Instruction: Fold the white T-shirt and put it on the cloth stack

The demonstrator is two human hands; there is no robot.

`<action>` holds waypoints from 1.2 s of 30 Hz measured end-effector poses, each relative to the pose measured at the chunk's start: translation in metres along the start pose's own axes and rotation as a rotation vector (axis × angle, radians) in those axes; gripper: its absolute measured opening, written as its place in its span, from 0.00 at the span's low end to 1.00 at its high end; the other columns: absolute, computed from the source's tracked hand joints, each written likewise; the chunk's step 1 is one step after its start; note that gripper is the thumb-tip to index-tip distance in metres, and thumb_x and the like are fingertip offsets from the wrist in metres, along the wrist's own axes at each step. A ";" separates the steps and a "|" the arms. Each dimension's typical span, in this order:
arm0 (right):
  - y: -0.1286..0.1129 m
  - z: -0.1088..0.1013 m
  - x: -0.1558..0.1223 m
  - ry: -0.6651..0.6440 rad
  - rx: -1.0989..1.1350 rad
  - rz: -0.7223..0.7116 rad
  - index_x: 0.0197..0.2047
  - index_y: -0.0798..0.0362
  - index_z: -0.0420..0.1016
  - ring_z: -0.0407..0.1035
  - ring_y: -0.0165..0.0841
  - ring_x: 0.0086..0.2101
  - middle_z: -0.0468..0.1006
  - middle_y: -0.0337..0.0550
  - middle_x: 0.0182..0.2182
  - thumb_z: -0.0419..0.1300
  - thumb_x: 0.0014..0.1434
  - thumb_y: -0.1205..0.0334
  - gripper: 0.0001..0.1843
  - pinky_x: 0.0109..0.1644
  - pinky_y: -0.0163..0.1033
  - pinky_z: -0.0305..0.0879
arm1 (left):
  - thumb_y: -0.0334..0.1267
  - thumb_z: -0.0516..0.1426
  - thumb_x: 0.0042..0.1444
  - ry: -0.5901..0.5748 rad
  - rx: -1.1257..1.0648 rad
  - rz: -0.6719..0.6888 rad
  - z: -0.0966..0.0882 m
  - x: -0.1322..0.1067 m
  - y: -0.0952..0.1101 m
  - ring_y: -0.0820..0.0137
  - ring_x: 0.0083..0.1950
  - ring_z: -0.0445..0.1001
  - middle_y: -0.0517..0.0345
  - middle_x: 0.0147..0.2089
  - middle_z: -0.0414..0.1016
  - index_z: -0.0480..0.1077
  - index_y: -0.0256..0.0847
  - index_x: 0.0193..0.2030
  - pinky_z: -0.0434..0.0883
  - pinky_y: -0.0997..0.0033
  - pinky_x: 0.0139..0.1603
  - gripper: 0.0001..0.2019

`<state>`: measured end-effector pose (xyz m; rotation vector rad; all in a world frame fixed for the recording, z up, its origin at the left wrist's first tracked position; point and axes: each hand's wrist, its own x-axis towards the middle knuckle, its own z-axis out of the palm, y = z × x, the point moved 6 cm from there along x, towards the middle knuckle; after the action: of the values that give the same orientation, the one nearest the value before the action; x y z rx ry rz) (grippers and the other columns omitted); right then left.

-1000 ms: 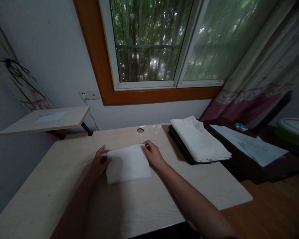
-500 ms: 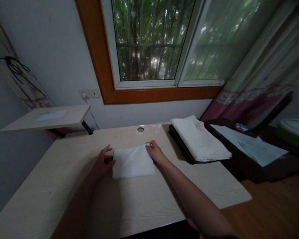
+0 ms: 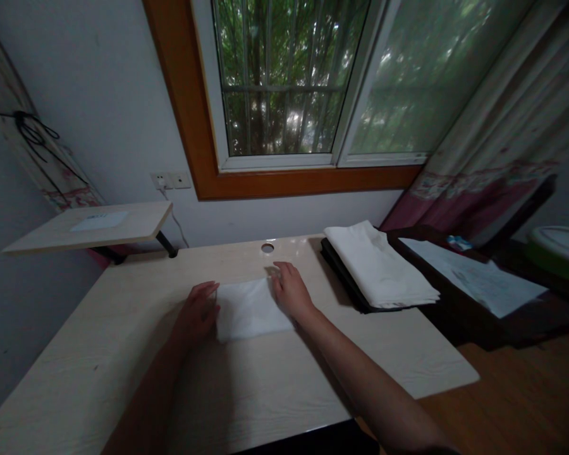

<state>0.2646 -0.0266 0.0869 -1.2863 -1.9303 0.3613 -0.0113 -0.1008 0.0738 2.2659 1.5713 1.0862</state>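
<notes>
A white folded cloth (image 3: 249, 311) lies flat on the pale wooden desk (image 3: 275, 385). At its left edge is my left hand (image 3: 196, 313), fingers apart and curved, the fingertips at the cloth's border. My right hand (image 3: 291, 291) rests over the upper right part of the cloth with its fingers spread and covers that corner. Neither hand is closed around the cloth.
To the right, a white folded fabric (image 3: 379, 268) lies on a black folded one (image 3: 339, 268). A small raised shelf (image 3: 128, 227) stands at the back left. The desk has a round cable hole (image 3: 267, 248). A dark side table with paper (image 3: 474, 275) adjoins the right side.
My right hand has let go of the cloth's upper right corner and spread its fingers over that side. My left fingers have shifted slightly along the left edge.
</notes>
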 end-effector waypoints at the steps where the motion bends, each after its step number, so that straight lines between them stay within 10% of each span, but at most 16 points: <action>1: -0.013 0.001 -0.004 -0.018 -0.051 -0.076 0.61 0.54 0.68 0.64 0.42 0.59 0.70 0.56 0.59 0.52 0.66 0.65 0.21 0.67 0.49 0.58 | 0.41 0.53 0.65 -0.017 0.072 0.051 0.003 0.001 0.011 0.58 0.65 0.68 0.46 0.64 0.68 0.67 0.44 0.63 0.65 0.48 0.68 0.20; 11: -0.032 0.053 -0.053 -0.325 -0.261 -0.249 0.69 0.57 0.63 0.52 0.44 0.69 0.59 0.53 0.69 0.49 0.72 0.54 0.27 0.72 0.54 0.49 | 0.40 0.45 0.69 -0.057 0.496 0.107 0.073 -0.011 0.071 0.54 0.69 0.65 0.41 0.68 0.68 0.67 0.35 0.65 0.64 0.43 0.68 0.23; 27: 0.050 -0.002 -0.040 -0.267 -0.359 -0.029 0.71 0.54 0.60 0.51 0.42 0.69 0.59 0.49 0.70 0.44 0.73 0.55 0.27 0.73 0.56 0.43 | 0.40 0.41 0.69 -0.158 0.577 -0.180 0.024 -0.024 0.006 0.49 0.72 0.59 0.41 0.72 0.61 0.66 0.36 0.65 0.57 0.36 0.68 0.24; 31: 0.044 -0.010 -0.039 -0.192 -0.282 -0.043 0.70 0.51 0.61 0.57 0.41 0.66 0.63 0.47 0.68 0.45 0.73 0.56 0.26 0.71 0.55 0.49 | 0.39 0.43 0.68 -0.038 0.545 -0.063 0.023 -0.004 0.035 0.51 0.74 0.55 0.43 0.73 0.59 0.67 0.37 0.65 0.54 0.40 0.71 0.23; 36: 0.027 -0.014 -0.044 -0.194 -0.234 -0.232 0.70 0.46 0.62 0.57 0.39 0.66 0.63 0.44 0.68 0.49 0.72 0.56 0.25 0.71 0.53 0.51 | 0.38 0.46 0.69 -0.136 0.471 0.092 0.072 0.014 0.087 0.57 0.73 0.59 0.48 0.70 0.65 0.65 0.41 0.67 0.55 0.44 0.73 0.22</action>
<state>0.3004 -0.0553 0.0607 -1.1900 -2.3148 0.1490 0.1022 -0.1072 0.0739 2.6601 1.8329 0.6052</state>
